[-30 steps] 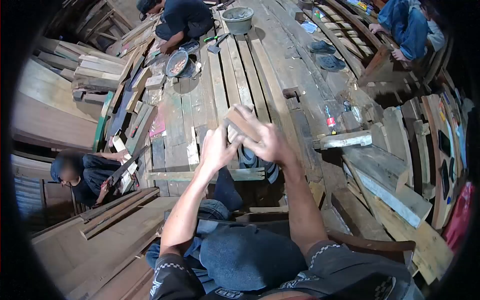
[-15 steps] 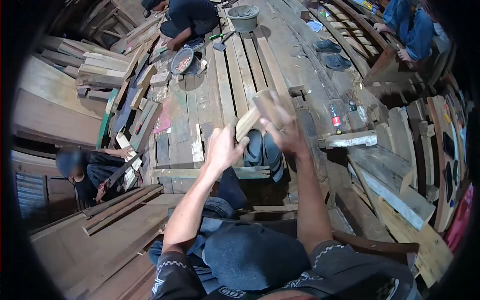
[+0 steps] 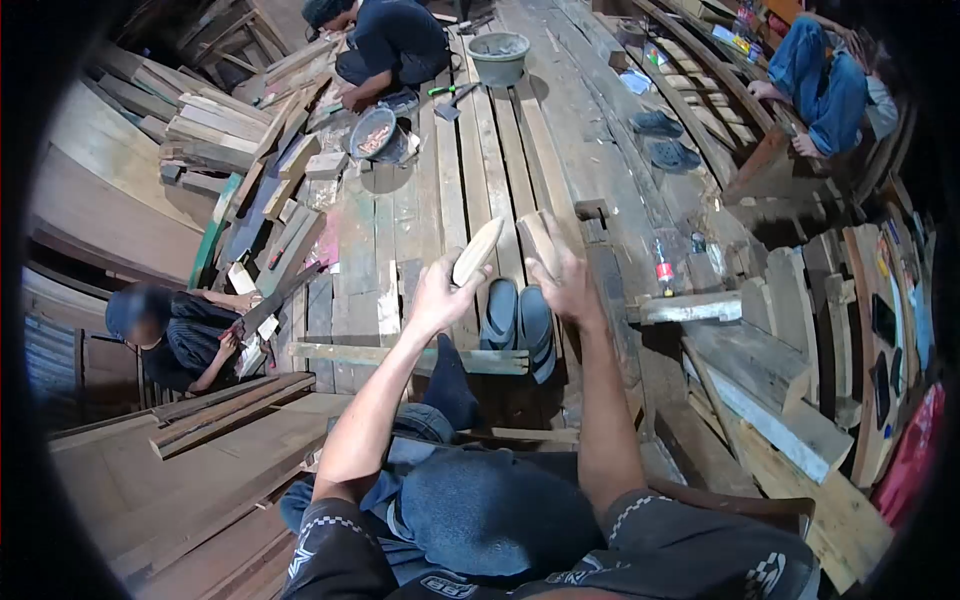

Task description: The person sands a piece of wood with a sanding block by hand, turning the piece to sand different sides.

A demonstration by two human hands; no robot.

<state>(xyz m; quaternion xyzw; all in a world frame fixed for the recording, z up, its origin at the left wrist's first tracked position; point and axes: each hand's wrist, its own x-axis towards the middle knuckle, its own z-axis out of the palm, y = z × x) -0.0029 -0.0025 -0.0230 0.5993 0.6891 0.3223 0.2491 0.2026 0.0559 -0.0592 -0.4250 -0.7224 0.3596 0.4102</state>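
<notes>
My left hand [image 3: 436,298] is closed around the lower end of a pale, shaped piece of wood [image 3: 481,248], whose rounded tip points up and away from me. Across from it, my right hand [image 3: 570,280] grips a small flat wooden block [image 3: 536,238], its fingers partly hiding it. A narrow gap separates the block from the shaped piece. Below both hands, a pair of grey sandals [image 3: 500,315] lies on the plank floor [image 3: 375,225], close to my feet.
A person at left [image 3: 190,335] holds a saw [image 3: 285,295]. Another person [image 3: 395,45] crouches by a bucket [image 3: 372,135] of small pieces; a third sits upper right [image 3: 825,85]. A grey basin [image 3: 498,60], a hatchet [image 3: 455,103], a bottle [image 3: 663,268] and stacked planks [image 3: 215,130] surround me.
The block in my right hand has come away from the shaped wood and moved lower. My left hand has shifted slightly left, still gripping its piece. The view has tilted a little.
</notes>
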